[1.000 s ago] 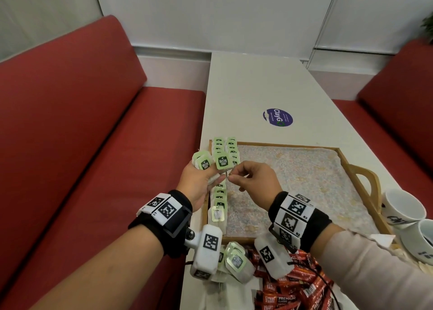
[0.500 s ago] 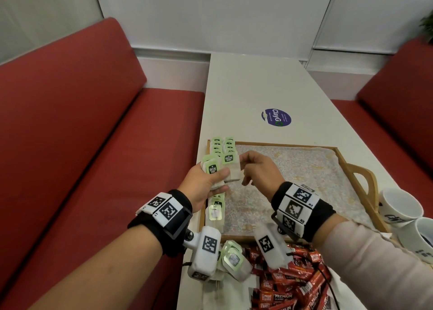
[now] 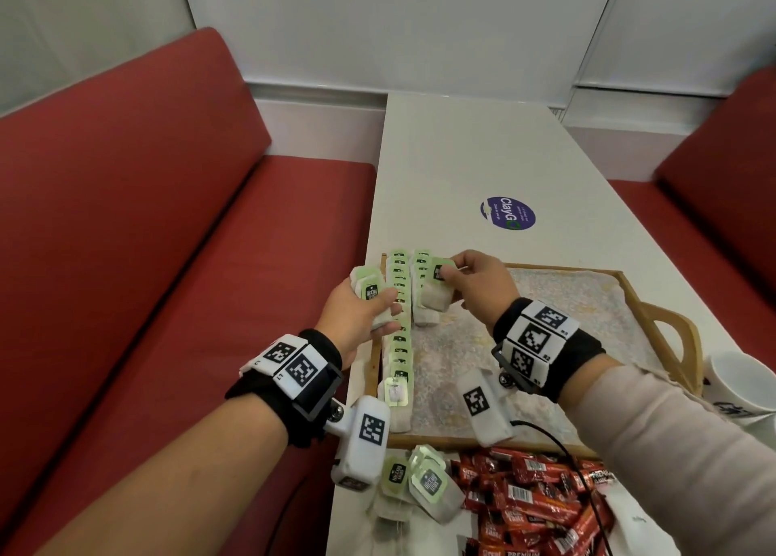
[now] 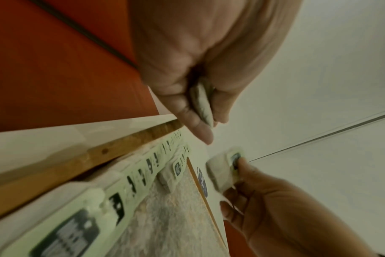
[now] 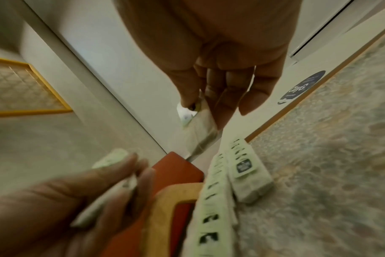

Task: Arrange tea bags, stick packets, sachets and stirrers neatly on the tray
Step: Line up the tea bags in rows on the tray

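Note:
A wooden tray (image 3: 655,303) with a patterned liner holds two rows of green-tagged tea bags (image 3: 399,337) along its left side. My left hand (image 3: 369,307) grips a small stack of tea bags (image 3: 369,293) just left of the tray's edge. My right hand (image 3: 470,278) pinches one tea bag (image 3: 436,291) by its green tag above the second, shorter row (image 5: 244,170). In the left wrist view the held stack (image 4: 203,104) sits between thumb and fingers, and the right hand's bag (image 4: 222,170) hangs over the tray.
Loose tea bags (image 3: 424,484) and a heap of red stick packets (image 3: 533,501) lie on the white table (image 3: 462,156) in front of the tray. White cups (image 3: 743,383) stand at the right. Red benches (image 3: 126,219) flank the table.
My right hand has taken one tea bag from the left hand's stack and carried it forward over the second row. The left hand stays beside the tray with the stack.

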Available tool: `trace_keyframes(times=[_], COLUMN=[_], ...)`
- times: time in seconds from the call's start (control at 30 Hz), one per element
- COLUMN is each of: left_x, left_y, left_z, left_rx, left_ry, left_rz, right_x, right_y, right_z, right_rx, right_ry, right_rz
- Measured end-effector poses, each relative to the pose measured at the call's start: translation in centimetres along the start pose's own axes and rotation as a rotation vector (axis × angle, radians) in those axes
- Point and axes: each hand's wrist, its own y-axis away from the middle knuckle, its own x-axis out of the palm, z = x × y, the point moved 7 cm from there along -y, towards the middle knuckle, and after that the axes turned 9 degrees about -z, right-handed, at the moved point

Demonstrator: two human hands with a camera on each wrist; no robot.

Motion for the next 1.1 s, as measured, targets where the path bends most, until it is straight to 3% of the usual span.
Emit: trace_keyframes(times=[0.23, 0.4, 0.9, 1.1], left_x=[-0.3, -0.2, 0.0, 0.8], left_y=[-1.6, -2.1, -2.1, -1.1], left_z=[0.0, 0.1, -0.1, -0.5], left_rx=[-0.011, -0.02, -0.092, -0.225], left_ry=[0.009, 0.02, 0.117, 0.244], left_rz=[-0.025, -0.026, 0.006, 0.07], right_x=[2.3, 4.1, 4.8, 3.3], right_y=[-0.5, -1.5, -3.8, -3.1], right_z=[-4.1, -5.1, -4.9, -2.4], right_rx=[0.146, 0.15, 0.111, -0.007], right_ry=[0.184, 0.319, 0.528, 0.216], right_rz=[0.178, 0.266, 0.193, 0.078])
